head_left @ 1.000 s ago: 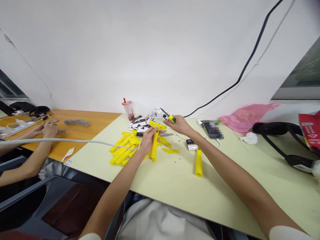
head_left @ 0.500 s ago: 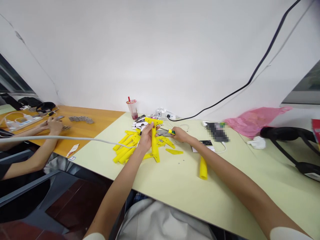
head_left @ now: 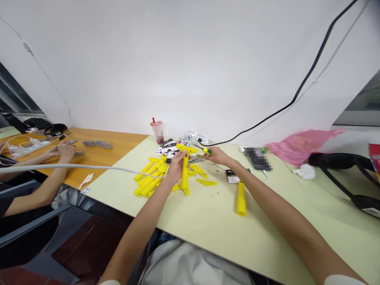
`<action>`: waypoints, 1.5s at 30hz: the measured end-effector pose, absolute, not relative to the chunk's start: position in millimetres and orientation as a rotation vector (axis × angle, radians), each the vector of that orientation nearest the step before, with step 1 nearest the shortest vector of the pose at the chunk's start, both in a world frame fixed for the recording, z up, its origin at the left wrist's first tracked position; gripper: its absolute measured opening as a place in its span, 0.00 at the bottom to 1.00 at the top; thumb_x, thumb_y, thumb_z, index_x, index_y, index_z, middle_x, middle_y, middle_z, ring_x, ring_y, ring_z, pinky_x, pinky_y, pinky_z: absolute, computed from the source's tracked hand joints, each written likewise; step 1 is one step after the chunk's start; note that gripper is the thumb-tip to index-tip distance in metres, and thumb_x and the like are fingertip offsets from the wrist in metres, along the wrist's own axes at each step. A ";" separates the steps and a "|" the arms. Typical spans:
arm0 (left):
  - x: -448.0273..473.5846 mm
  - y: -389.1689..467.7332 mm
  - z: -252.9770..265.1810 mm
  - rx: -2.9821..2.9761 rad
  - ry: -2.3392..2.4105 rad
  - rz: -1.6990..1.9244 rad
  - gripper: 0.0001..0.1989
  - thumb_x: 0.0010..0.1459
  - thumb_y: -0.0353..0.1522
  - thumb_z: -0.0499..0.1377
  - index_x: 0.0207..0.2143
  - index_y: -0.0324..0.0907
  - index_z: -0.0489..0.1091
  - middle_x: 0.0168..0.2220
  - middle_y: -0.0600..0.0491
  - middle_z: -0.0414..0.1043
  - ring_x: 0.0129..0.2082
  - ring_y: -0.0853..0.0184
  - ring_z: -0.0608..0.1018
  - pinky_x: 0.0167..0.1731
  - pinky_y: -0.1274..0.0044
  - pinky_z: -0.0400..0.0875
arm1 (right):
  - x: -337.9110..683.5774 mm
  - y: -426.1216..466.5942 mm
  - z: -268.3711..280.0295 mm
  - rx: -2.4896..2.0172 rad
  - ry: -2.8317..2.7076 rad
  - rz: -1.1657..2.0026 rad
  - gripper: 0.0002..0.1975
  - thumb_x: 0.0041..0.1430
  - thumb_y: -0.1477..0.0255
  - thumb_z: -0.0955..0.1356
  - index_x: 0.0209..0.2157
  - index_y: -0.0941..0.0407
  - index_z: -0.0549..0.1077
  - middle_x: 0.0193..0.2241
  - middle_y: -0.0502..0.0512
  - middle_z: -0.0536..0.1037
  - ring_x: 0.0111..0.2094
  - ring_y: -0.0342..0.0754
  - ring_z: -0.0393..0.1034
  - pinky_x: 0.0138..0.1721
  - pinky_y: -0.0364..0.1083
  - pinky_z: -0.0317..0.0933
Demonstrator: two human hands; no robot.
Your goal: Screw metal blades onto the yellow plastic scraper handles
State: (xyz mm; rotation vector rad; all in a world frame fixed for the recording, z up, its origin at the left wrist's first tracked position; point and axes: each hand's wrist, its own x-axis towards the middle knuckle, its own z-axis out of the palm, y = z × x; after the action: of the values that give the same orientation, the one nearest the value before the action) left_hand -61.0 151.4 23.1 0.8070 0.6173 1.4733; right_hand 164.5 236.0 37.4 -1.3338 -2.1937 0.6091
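Note:
My left hand is wrapped around a yellow T-shaped plastic handle, its crosspiece at the top. In my right hand is a screwdriver with a yellow and green grip, its shaft pointing left toward the crosspiece. Whether the tip touches the handle is too small to tell. Left of my left hand lies a pile of similar yellow handles. A flat yellow plate and small screws lie below my right hand. Under my right forearm is another yellow tube-shaped handle.
A drink cup and a power strip stand by the wall. A phone, a pink plastic bag and a black headset lie right. A white cable crosses left, near another person's hands.
The yellow handle and my left hand have shifted slightly right and down. My right hand with the screwdriver has moved slightly right and up, the screwdriver still near the crosspiece.

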 end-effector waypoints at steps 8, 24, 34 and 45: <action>-53.4 149.7 16.6 0.886 0.652 1.356 0.18 0.54 0.37 0.77 0.42 0.40 0.77 0.40 0.48 0.81 0.39 0.62 0.86 0.20 0.82 0.72 | 173.9 203.0 98.5 -0.965 -1.782 0.856 0.32 0.47 0.52 0.80 0.22 0.52 0.56 0.33 0.57 0.82 0.40 0.54 0.75 0.37 0.48 0.64; -39.2 133.1 18.2 1.116 0.643 1.102 0.22 0.52 0.40 0.77 0.45 0.35 0.83 0.42 0.37 0.84 0.33 0.59 0.85 0.17 0.79 0.69 | 154.5 186.9 101.1 -0.906 -1.856 0.895 0.30 0.47 0.55 0.80 0.22 0.53 0.57 0.32 0.56 0.84 0.34 0.50 0.74 0.33 0.47 0.62; -39.8 133.4 17.8 1.124 0.640 1.106 0.22 0.53 0.40 0.76 0.45 0.35 0.83 0.37 0.39 0.84 0.32 0.61 0.83 0.18 0.78 0.68 | 155.4 179.5 107.4 -0.902 -1.955 0.924 0.30 0.47 0.53 0.79 0.21 0.53 0.58 0.32 0.57 0.84 0.32 0.48 0.69 0.33 0.47 0.60; -39.0 133.2 21.4 1.094 0.673 1.136 0.24 0.49 0.42 0.78 0.41 0.34 0.81 0.35 0.43 0.82 0.27 0.66 0.79 0.18 0.79 0.67 | 167.8 176.1 119.7 -0.987 -2.131 0.787 0.21 0.49 0.54 0.79 0.27 0.58 0.80 0.25 0.49 0.72 0.27 0.43 0.56 0.29 0.46 0.50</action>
State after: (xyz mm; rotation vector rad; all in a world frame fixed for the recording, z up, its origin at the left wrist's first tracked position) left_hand -39.0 133.2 21.4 1.0942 0.6727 1.1365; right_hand 167.8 176.1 119.7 -0.9869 -2.1313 0.7866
